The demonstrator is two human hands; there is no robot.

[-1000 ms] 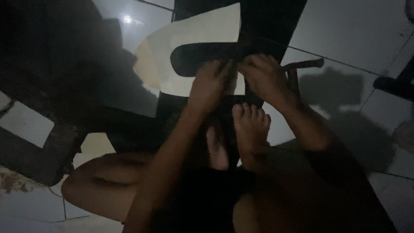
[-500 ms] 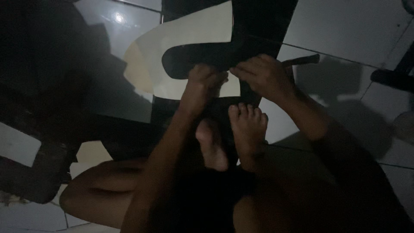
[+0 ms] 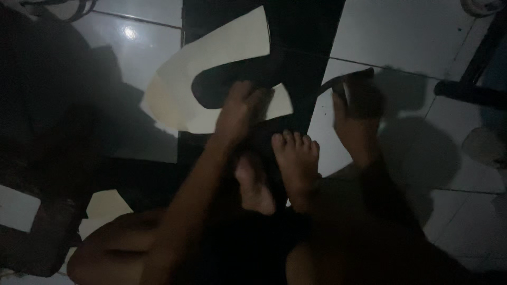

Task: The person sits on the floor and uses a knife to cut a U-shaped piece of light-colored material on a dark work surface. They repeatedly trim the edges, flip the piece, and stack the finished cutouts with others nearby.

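Left hand [image 3: 240, 113] presses flat, fingers spread, on the cream sheet with a sole-shaped cutout [image 3: 211, 68] lying on the black sheet [image 3: 296, 58] on the floor; right hand [image 3: 354, 113] closes its grip on dark scissors [image 3: 343, 84], seemingly readying to cut, needing careful alignment

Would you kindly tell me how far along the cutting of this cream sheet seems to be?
Done: the cream sheet already shows a long rounded cut-out, with dark material showing through. In hand: the left hand presses the sheet's lower edge, and the right hand grips a dark tool, possibly scissors, off to the side on the tiled floor. Left: the surrounding sheet remains uncut; the dim light hides finer detail.
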